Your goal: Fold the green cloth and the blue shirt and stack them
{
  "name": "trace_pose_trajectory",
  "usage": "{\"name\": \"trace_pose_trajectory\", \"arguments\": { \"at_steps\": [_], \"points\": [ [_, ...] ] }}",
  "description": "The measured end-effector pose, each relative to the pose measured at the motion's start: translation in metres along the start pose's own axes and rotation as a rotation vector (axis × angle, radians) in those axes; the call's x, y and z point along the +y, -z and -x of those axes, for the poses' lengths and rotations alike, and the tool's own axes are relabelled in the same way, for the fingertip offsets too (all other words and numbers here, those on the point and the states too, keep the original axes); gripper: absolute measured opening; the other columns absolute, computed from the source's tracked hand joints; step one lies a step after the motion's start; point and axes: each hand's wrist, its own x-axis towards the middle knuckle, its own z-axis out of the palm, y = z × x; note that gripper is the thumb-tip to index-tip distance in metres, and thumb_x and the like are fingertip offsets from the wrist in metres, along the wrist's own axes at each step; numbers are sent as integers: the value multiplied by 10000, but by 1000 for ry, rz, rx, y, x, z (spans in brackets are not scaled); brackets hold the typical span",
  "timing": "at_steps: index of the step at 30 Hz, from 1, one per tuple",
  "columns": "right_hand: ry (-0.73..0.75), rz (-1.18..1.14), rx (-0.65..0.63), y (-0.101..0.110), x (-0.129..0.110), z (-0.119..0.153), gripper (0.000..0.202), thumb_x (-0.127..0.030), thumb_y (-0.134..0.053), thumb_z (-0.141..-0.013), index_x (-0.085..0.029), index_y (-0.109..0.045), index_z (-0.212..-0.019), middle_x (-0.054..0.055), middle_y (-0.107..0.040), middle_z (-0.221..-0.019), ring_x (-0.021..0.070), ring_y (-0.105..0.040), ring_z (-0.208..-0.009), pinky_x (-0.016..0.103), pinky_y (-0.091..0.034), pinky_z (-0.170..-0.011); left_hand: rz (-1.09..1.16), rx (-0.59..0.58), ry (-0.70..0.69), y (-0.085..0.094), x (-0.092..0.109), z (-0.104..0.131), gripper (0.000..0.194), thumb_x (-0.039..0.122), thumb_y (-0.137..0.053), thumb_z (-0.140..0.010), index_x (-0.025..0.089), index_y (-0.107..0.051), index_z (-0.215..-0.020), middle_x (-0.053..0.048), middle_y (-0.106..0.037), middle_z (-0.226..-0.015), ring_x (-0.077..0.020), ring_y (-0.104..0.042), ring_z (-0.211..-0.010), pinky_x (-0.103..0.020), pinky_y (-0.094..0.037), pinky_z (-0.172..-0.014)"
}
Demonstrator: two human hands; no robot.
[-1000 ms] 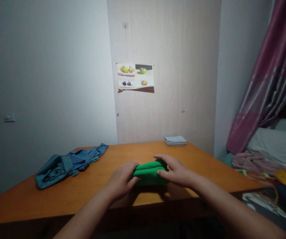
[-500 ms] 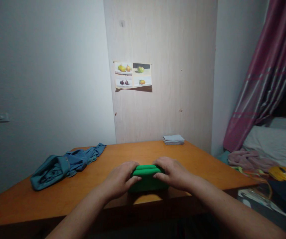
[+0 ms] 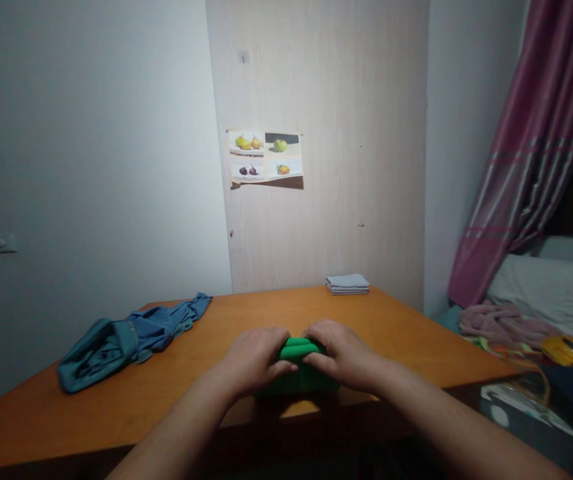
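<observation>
A bright green folded cloth [image 3: 297,348] stands on edge near the front edge of the table, its rounded folds facing up. My left hand [image 3: 259,353] is closed on its left side, thumb towards me and fingers over the far side. On the right side my right hand [image 3: 339,350] grips the same cloth in a matching way. The two thumbs are close together at the middle. Much of the cloth's lower part is in shadow, and its far side is hidden.
A crumpled blue garment [image 3: 131,340] lies on the left of the orange table [image 3: 246,310]. At the back edge sits a small folded checked cloth [image 3: 347,285]. Beyond the table's right edge are a pink cloth [image 3: 504,323] and a yellow item [image 3: 569,350].
My hands have come closer together along the top of the green cloth, so less of its folds shows. The view has shifted slightly. The blue garment and checked cloth stay put.
</observation>
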Motion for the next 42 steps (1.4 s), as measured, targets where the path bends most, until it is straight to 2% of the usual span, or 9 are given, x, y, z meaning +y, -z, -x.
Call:
{"name": "trace_pose_trajectory", "arguments": {
  "at_steps": [3, 6, 8, 12, 15, 21, 30, 37, 42],
  "points": [
    [-63, -145, 40, 1, 5, 0, 447, -377, -731, -804, -209, -643, -1209, 75, -677, -1106, 237, -608, -1001, 347, -453, -855, 33, -14, 45, -1, -2, 1, 238, 463, -638, -850, 250, -636, -956, -38, -690, -900, -238, -627, -820, -287, -369, -653],
    [-159, -342, 32, 5, 16, 1, 928, -450, -817, -717, -225, -385, -1507, 122, -604, -1307, 274, -585, -1138, 401, -464, -938, 123, -9, 79, 2, -7, 6, 219, 442, -631, -857, 232, -619, -920, -25, -680, -889, -217, -613, -814, -270, -365, -650],
    [-197, -468, 8, 7, 21, 1, 1067, -479, -846, -677, -216, -297, -1553, 139, -586, -1333, 283, -580, -1160, 414, -473, -946, 199, 2, 88, 4, -11, 9, 221, 437, -622, -863, 219, -609, -891, -16, -668, -873, -202, -597, -806, -260, -368, -651],
    [-168, -659, -50, 10, 21, 1, 584, -489, -790, -743, -177, -643, -1214, 71, -683, -1082, 236, -628, -982, 351, -506, -843, 366, -37, 88, 8, -14, 11, 260, 460, -608, -871, 200, -605, -882, 0, -641, -833, -183, -576, -785, -247, -379, -638],
    [-156, -817, -66, 11, 13, -1, 343, -464, -738, -797, -178, -695, -981, 19, -688, -907, 194, -624, -845, 300, -503, -746, 504, -70, 88, 8, -12, 10, 285, 469, -607, -871, 187, -616, -906, 4, -629, -831, -174, -569, -777, -241, -390, -631],
    [-231, -1017, -18, 10, 13, -1, 355, -445, -761, -784, -183, -697, -1014, 28, -721, -960, 201, -647, -875, 317, -513, -781, 891, -158, 209, 10, -15, 13, 473, 602, -638, -834, 160, -649, -1003, -16, -645, -857, -169, -577, -747, -261, -417, -640],
    [-371, -1342, 39, 0, 51, 13, 451, -441, -756, -814, -203, -662, -1185, 89, -741, -1137, 249, -691, -1015, 424, -486, -973, 1564, -133, 199, 5, -10, 21, 856, 797, -187, -902, 147, -683, -1160, -136, -720, -1053, -232, -645, -953, -345, -474, -840],
    [-421, -1445, 76, -11, 59, 18, 448, -431, -744, -821, -207, -660, -1200, 104, -745, -1153, 277, -682, -1106, 462, -474, -1032, 1611, -112, 135, -3, 9, 16, 865, 795, -172, -903, 179, -621, -1312, -163, -675, -1246, -281, -623, -1129, -401, -488, -923],
    [-452, -1452, 121, -19, 67, 19, 406, -423, -726, -832, -205, -664, -1168, 103, -743, -1164, 278, -679, -1121, 455, -488, -1027, 1596, -76, 103, -11, 14, 17, 558, 596, -402, -980, 240, -583, -1369, -116, -634, -1335, -274, -574, -1226, -415, -473, -980]
  ]
}}
